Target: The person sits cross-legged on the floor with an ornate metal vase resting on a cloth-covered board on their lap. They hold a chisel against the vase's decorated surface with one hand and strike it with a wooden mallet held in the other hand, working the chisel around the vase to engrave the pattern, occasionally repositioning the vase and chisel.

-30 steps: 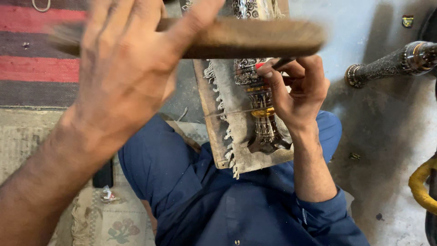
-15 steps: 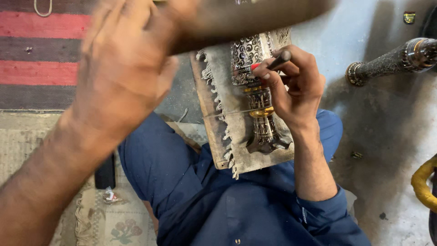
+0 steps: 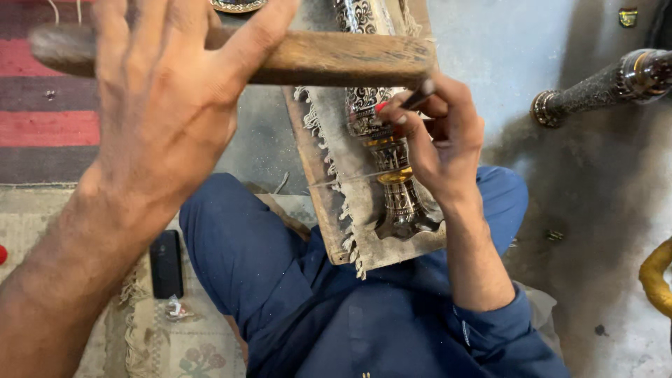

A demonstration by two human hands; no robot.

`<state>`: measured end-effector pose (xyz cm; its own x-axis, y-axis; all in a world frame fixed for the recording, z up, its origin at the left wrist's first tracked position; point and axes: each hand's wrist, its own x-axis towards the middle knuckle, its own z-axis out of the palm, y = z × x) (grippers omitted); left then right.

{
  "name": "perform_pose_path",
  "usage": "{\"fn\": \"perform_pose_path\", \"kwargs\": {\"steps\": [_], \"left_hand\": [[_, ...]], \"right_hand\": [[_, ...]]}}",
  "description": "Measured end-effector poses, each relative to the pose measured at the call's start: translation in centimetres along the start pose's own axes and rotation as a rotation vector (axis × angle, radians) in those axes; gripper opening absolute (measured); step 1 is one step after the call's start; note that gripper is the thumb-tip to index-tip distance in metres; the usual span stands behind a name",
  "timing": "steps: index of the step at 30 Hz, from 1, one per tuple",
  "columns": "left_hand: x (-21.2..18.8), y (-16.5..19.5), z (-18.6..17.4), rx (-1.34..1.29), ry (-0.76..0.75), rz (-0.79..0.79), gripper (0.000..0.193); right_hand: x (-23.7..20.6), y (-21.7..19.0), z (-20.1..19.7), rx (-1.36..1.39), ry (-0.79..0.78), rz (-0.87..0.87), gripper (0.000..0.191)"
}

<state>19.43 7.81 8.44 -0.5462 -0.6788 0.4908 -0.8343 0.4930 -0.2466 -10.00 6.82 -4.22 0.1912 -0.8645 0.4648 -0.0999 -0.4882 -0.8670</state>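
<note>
My left hand [image 3: 161, 119] fills the upper left and grips a thick wooden mallet stick [image 3: 336, 59] held level above the work. My right hand [image 3: 441, 140] pinches a thin dark punch [image 3: 418, 93] with a red mark, its tip against an engraved silver and brass metal piece [image 3: 399, 199]. That piece lies lengthwise on a fringed cloth [image 3: 339, 150] over a wooden board [image 3: 318, 203] resting on my lap. The stick's end hovers just above the punch and my right fingers.
A black phone [image 3: 166, 262] lies on a patterned mat beside my left knee. A second ornate metal tube [image 3: 595, 94] lies on the grey floor at the upper right, and a yellow hose [image 3: 654, 276] curves at the right edge. A striped red rug [image 3: 42, 126] lies at the left.
The wooden stick swung up toward the top edge, blurred, and has come back down level over the punch. My right hand and the punch stayed on the metal piece.
</note>
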Motion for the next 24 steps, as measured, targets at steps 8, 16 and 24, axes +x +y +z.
{"fn": "perform_pose_path", "kwargs": {"steps": [8,16,24], "left_hand": [[0.6,0.3,-0.6,-0.109,-0.045,-0.010,0.066],[0.5,0.7,-1.4,-0.170,-0.059,-0.121,0.035],[0.5,1.9,-3.3,-0.411,-0.192,-0.255,0.070]], "right_hand": [[0.2,-1.1,0.7,-0.005,0.052,0.037,0.030],[0.7,-0.8,0.2,0.002,0.003,0.052,0.028],[0.2,0.5,-1.1,0.176,-0.013,0.064,0.026]]}}
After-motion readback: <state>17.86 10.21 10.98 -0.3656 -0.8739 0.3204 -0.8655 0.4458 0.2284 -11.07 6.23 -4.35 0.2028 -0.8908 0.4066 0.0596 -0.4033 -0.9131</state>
